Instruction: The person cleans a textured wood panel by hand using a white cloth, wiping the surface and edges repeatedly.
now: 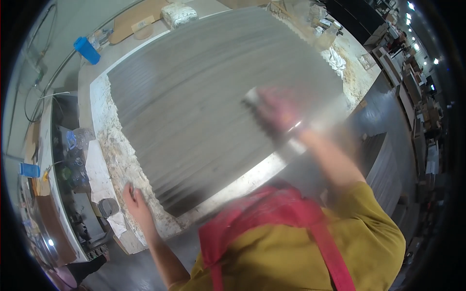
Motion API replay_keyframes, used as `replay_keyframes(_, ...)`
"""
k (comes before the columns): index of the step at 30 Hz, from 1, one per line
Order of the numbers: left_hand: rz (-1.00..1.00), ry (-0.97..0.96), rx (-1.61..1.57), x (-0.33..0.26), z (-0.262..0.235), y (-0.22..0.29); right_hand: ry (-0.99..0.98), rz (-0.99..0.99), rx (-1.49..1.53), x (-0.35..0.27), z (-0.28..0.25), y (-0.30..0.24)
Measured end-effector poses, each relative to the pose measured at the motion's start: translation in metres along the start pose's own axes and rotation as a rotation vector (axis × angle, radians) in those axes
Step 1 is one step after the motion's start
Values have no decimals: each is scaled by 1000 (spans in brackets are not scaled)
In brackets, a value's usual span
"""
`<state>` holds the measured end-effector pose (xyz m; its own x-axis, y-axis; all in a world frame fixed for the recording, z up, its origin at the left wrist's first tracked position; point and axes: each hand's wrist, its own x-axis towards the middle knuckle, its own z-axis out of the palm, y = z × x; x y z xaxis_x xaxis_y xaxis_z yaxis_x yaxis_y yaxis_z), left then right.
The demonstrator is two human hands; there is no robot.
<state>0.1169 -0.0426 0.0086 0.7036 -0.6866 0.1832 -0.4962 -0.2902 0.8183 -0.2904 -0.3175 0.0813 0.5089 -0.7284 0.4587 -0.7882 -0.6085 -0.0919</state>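
A large grey panel with streaky grain (194,106) lies flat on the worktable. Over its right part is my right hand (279,109), in a pinkish-red glove and smeared by motion. It is closed on a small pale block (251,95) pressed to the panel's surface; the blur hides its exact kind. My left hand (137,201) is bare and rests at the table's crusted, whitish left edge (119,150), beside the panel's near left corner. Its fingers are loosely apart and hold nothing.
A blue cup (87,50) stands past the far left corner. A white wrapped bundle (179,15) and cardboard (131,22) lie along the far edge. Crumpled white paper (334,62) is at the right. A roll of grey tape (108,207) sits near my left hand.
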Motion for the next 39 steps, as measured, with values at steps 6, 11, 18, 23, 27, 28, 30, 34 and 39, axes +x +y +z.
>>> replay_keyframes(6,284,27,247,100,29,-9,-192,-250,163,0,28,-50)
replay_keyframes(11,287,-44,350,119,50,-18,-185,274,67,16,31,60)
replay_keyframes(18,393,24,563,111,55,-31,-226,-35,386,11,49,-28)
replay_keyframes(23,263,-8,573,112,60,-25,-124,189,-73,43,43,97)
replay_keyframes(27,238,24,599,108,55,-25,-36,-173,66,90,14,-64)
replay_keyframes(28,246,14,581,110,59,-23,-1,-501,-256,72,32,-89)
replay_keyframes(30,253,5,576,110,60,-23,-319,-447,156,59,47,-131)
replay_keyframes(34,230,-4,553,110,53,-37,-176,-193,311,89,77,-43)
replay_keyframes(39,174,-16,651,111,64,-32,-4,-182,158,125,63,-40)
